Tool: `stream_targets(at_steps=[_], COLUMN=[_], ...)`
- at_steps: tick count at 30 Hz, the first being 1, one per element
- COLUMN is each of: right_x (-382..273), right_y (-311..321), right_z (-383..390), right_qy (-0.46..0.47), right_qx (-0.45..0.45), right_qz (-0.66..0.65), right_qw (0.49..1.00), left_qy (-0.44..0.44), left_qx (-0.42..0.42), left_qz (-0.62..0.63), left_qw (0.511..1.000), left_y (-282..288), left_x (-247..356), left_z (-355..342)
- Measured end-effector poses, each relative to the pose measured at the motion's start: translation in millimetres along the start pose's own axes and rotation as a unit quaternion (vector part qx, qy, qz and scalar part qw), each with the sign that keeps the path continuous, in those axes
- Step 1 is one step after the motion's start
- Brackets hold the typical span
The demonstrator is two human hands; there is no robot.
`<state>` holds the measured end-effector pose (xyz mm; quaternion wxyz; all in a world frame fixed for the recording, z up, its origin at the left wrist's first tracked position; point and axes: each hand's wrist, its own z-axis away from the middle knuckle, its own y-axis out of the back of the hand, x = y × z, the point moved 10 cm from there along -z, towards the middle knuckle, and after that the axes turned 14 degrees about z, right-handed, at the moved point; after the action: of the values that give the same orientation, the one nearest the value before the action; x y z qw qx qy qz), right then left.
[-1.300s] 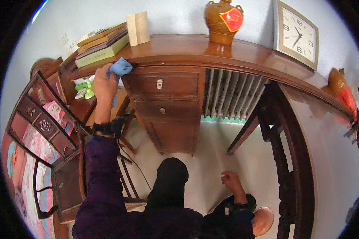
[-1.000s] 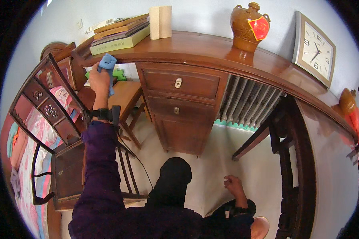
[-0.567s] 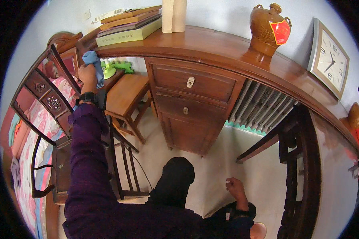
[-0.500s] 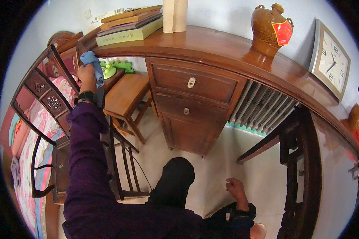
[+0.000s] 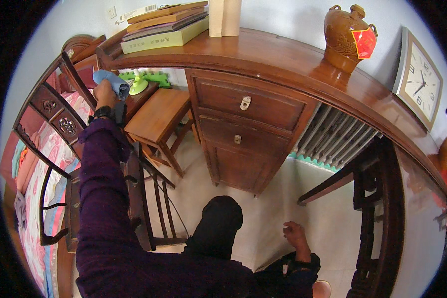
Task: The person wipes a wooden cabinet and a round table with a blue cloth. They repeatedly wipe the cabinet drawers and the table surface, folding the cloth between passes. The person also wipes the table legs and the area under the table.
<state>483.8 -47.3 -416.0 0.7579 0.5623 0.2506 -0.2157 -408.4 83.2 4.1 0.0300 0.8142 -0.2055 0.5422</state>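
Observation:
A folded blue cloth (image 5: 113,82) is gripped in my left hand (image 5: 104,94), at the end of my outstretched arm. Cloth and hand are beside the left end of the desk (image 5: 263,52), close to the backrest of a dark carved wooden chair (image 5: 77,111). Whether the cloth touches the wood there, I cannot tell. Low on the right, over the floor, my right hand (image 5: 295,234) hangs with loosely bent fingers and holds nothing.
Books and boards (image 5: 166,37) are stacked on the desk's left, and a brown jar (image 5: 345,37) and a square clock (image 5: 420,79) stand toward its right. A wooden stool (image 5: 159,111) sits below. Behind the chair is a bed (image 5: 39,184); a radiator (image 5: 333,139) shows under the desk.
My left hand has moved slightly left with the cloth, which now lies more sideways. The view has shifted a little; my right hand stays nearly where it was.

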Motion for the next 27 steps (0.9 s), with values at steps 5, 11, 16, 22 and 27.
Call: stream_targets(at_steps=[5,11,16,22,27], right_x=[-14.2,-18.7,-18.2,-10.8,-17.2], right_y=[6.8,8.1,9.3,14.3,21.6], right_z=[2.0,7.5,5.8,9.8,16.3], right_qy=[0.016,-0.017,0.016,0.002,0.021], right_qx=[0.015,-0.022,0.003,0.030,0.063], right_qz=[0.044,0.006,0.004,0.003,0.047], right_qw=[0.999,1.000,1.000,1.000,0.997], left_qy=[0.034,-0.059,-0.027,0.049,0.214], left_qx=[0.045,0.038,-0.048,-0.191,-0.261], left_qz=[0.082,-0.052,-0.034,0.016,0.097], left_qw=[0.995,0.996,0.998,0.980,0.936], left_y=[-2.4,-7.8,-23.0,-45.4,-61.1], left_x=[19.4,52.1,50.9,63.1,30.4], left_z=[20.3,27.5,30.3,95.8,177.9])
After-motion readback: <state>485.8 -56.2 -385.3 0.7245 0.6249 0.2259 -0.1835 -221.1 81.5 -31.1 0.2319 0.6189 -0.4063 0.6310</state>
